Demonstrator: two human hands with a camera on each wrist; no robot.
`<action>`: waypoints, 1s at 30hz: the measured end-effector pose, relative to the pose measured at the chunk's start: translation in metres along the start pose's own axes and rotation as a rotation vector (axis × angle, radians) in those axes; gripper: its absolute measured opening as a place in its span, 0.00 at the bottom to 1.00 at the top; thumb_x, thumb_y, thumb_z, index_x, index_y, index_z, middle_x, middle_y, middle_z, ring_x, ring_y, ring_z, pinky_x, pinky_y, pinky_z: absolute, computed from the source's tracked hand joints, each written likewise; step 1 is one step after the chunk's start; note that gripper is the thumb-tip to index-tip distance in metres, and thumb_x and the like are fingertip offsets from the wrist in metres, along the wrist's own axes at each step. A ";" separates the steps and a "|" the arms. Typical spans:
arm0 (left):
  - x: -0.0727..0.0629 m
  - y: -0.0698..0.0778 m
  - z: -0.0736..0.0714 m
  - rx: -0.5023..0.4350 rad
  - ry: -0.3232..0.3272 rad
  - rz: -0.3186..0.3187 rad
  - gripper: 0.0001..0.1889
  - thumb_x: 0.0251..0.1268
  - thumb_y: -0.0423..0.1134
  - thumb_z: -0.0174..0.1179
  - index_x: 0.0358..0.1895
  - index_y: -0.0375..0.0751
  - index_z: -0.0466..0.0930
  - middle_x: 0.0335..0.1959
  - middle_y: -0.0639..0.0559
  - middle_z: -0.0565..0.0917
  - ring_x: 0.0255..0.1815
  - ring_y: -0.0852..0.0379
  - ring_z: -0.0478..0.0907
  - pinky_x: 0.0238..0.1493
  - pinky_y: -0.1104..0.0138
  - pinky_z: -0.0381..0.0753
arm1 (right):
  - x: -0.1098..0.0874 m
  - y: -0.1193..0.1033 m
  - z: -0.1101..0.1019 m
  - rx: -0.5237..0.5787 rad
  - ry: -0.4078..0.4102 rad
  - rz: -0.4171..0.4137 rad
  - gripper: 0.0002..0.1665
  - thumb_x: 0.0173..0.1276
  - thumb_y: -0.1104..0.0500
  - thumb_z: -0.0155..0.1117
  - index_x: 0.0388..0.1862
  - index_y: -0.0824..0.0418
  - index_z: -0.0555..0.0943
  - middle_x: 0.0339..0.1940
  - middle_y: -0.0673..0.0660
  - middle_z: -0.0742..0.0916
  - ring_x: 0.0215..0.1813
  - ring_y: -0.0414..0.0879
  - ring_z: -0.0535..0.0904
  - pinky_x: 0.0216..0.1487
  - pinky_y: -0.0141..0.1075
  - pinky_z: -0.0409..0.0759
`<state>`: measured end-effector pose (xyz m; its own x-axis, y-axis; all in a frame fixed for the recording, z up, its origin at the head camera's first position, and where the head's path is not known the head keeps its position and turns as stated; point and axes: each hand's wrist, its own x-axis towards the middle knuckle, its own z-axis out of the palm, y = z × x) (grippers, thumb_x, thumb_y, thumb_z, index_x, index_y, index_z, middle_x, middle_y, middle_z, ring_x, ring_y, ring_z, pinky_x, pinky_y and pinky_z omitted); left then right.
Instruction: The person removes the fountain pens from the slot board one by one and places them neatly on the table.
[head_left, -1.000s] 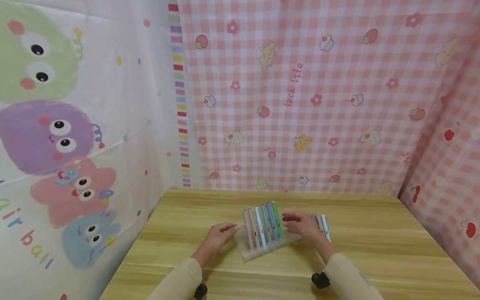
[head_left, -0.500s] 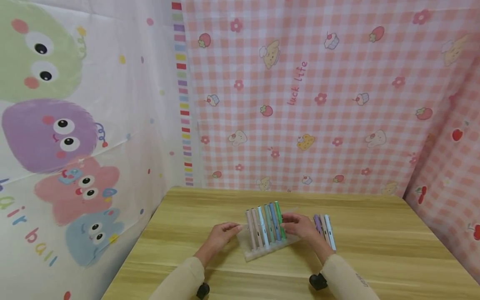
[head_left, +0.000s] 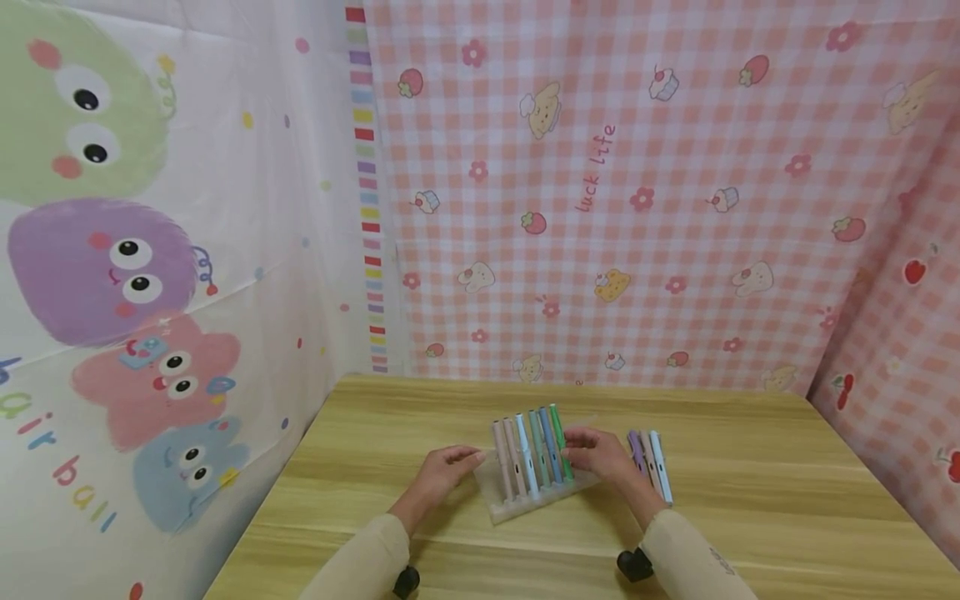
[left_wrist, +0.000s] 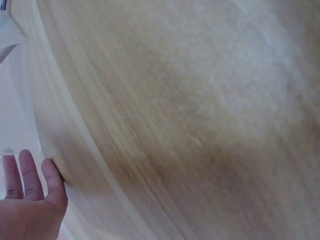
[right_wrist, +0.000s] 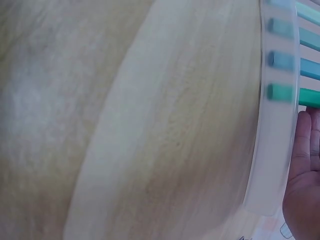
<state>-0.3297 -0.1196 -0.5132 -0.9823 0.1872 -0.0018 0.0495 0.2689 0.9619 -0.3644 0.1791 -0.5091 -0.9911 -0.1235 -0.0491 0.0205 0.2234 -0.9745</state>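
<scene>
A translucent, frosted pen stand (head_left: 517, 508) lies at an angle on the table, with several capped pens in its slots: brownish-pink, light blue, grey-green, blue and green. My left hand (head_left: 448, 468) is at the stand's left corner, fingertips right at its edge; in the left wrist view that hand's fingers (left_wrist: 31, 175) are extended beside the clear sheet. My right hand (head_left: 600, 454) reaches in from the right, its fingertips against the green pen (head_left: 558, 429). In the right wrist view its fingers (right_wrist: 304, 142) look fairly straight beneath the green pen. The stand's right end is partly hidden behind this hand.
Three loose pens lie side by side to the right: a purple pen (head_left: 635, 446), a pinkish-grey pen (head_left: 654, 460) and a light blue pen (head_left: 662, 467). Wood-grain table (head_left: 360, 417) surrounds the stand. A pink checked cloth (head_left: 600, 250) hangs behind it.
The right hand has moved slightly left, from beside the green pen to touching it. The left hand keeps its place at the stand's corner. The view has shifted slightly.
</scene>
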 end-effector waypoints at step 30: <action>-0.001 0.001 0.001 -0.003 -0.004 -0.002 0.24 0.72 0.53 0.59 0.57 0.37 0.82 0.57 0.42 0.81 0.59 0.43 0.75 0.55 0.50 0.77 | -0.015 -0.009 -0.078 0.079 0.058 -0.010 0.35 0.74 0.59 0.63 0.74 0.69 0.63 0.58 0.65 0.78 0.48 0.45 0.81 0.51 0.43 0.82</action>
<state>-0.3280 -0.1185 -0.5121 -0.9816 0.1908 -0.0046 0.0473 0.2668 0.9626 -0.3601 0.2545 -0.4823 -0.9972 -0.0687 -0.0290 0.0187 0.1456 -0.9892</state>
